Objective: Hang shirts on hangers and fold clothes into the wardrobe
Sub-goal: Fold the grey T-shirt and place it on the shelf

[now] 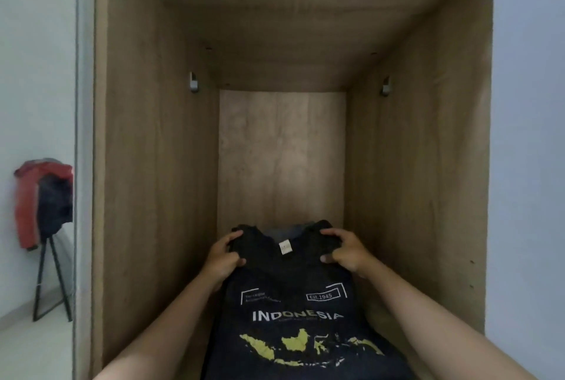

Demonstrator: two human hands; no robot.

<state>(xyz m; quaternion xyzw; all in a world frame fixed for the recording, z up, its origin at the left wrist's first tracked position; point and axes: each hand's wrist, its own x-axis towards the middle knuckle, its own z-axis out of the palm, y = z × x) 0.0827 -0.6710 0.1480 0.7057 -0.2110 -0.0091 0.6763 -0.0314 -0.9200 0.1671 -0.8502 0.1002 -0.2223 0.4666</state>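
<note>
While you are reaching into the open wardrobe [146, 165], both of your hands are gripping the shoulders of a dark T-shirt [293, 303] printed with "INDONESIA" and a yellow map. Your left hand [223, 257] is curling its fingers over the shirt's left shoulder with the thumb pinching from the front; your right hand [342, 249] is doing the same at the other shoulder. The shirt is sitting in the lower middle of the compartment, collar and white neck tag [285, 247] pointing toward the back panel, its body running back toward you. Whether it is resting on a shelf or hanging in your grip cannot be told, as the surface below it is hidden.

As for progress, you are looking to be early on: no hangers and no rail are showing inside, only two metal brackets [193, 82] on the side walls, and no other folded clothes are lying in the compartment. This one shirt is being placed, so the hanging of shirts seems to be waiting. Off to the left, a red and dark garment [33, 196] is draping over a black stand.
</note>
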